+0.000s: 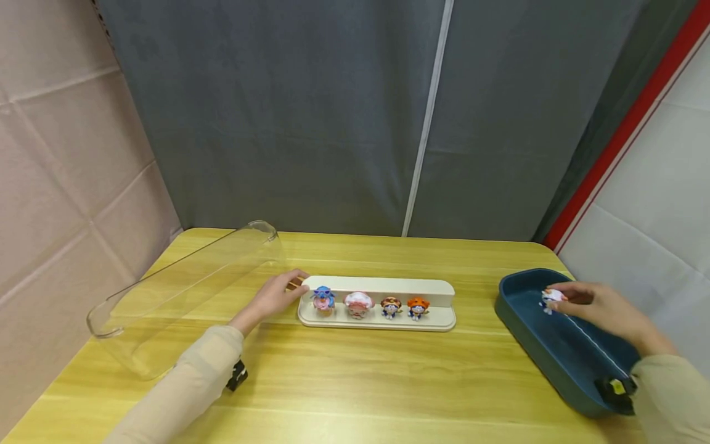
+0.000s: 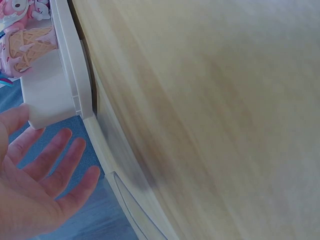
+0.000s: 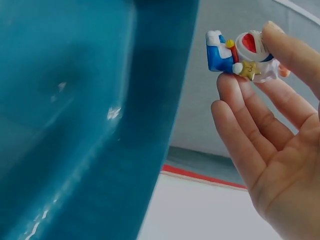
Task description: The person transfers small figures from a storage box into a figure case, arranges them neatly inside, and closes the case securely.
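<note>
My right hand [image 1: 604, 311] holds a small figurine [image 1: 553, 298] between thumb and fingers, over the dark teal basin [image 1: 513, 320]. In the right wrist view this figurine [image 3: 245, 57] shows blue legs, a red open mouth and a gold star. At the left end of a long cream display base [image 1: 388, 320], my left hand [image 1: 275, 295] touches the corner with its thumb and index finger. The other fingers of the left hand [image 2: 45, 185] are loosely spread in the left wrist view. Several figurines stand in a row on the base, from a blue-topped one [image 1: 323, 301] to an orange-topped one [image 1: 418, 308].
A long clear cover [image 1: 188, 290] lies on the left of the wooden table [image 1: 355, 382], close by the left forearm. Grey curtain [image 1: 288, 123] hangs behind the table. White fabric walls [image 1: 660, 203] close in both sides.
</note>
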Available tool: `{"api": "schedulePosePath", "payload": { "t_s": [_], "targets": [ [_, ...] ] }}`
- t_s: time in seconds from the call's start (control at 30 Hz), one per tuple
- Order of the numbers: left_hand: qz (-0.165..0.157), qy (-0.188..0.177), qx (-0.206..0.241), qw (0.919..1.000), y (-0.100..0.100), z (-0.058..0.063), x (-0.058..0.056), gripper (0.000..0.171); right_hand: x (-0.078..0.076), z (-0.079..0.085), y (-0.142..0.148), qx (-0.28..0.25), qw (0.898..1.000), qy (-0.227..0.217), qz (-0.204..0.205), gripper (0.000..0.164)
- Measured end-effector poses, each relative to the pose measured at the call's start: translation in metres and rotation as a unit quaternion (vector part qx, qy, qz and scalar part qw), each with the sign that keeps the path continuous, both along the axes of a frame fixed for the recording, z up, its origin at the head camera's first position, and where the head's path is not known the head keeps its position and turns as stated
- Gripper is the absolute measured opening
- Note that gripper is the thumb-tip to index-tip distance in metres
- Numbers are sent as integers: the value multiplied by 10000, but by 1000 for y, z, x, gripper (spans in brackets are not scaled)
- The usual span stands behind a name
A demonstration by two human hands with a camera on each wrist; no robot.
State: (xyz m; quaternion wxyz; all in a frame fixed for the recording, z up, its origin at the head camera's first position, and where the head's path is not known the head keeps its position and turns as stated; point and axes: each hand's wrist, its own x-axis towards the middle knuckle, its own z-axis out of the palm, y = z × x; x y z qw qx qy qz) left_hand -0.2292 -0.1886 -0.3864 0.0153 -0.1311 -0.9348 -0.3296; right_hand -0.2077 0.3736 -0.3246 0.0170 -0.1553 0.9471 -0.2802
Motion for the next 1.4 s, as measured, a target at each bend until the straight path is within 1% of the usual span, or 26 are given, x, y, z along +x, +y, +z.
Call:
{"api": "schedulePosePath", "payload": {
  "t_s": [0.2,0.4,0.47,0.57,0.77,0.87,1.0,1.1,1.23,1.4],
  "targets": [
    [-7,12,-25,10000,-1,-1,-1,27,2,11,-10,86,9995,292,26,40],
    [-3,-9,-10,10000,-1,-1,-1,27,5,23,-25,223,9996,165,-33,45],
    [-1,-19,-7,10000,-1,-1,0,27,6,25,-30,240,9996,124,-54,47],
    [2,-33,-3,10000,-1,0,0,27,6,26,-36,196,9996,182,1,47],
    [-24,3,-2,10000,-1,-1,0,27,4,26,-47,72,9996,264,87,45],
    [-39,20,6,10000,-1,-1,0,27,3,25,-53,-77,9994,274,177,43],
    [-63,54,5,10000,-1,-1,0,27,1,21,-63,-249,9989,270,288,41],
    [-65,59,25,10000,-1,-1,-1,27,0,17,-70,-324,9984,332,316,42],
    [-39,34,33,10000,0,-1,-1,27,0,14,-80,-396,9973,415,456,41],
    [-66,50,21,10000,-1,-1,-1,27,-1,9,-91,-490,9964,351,601,42]
  ]
}}
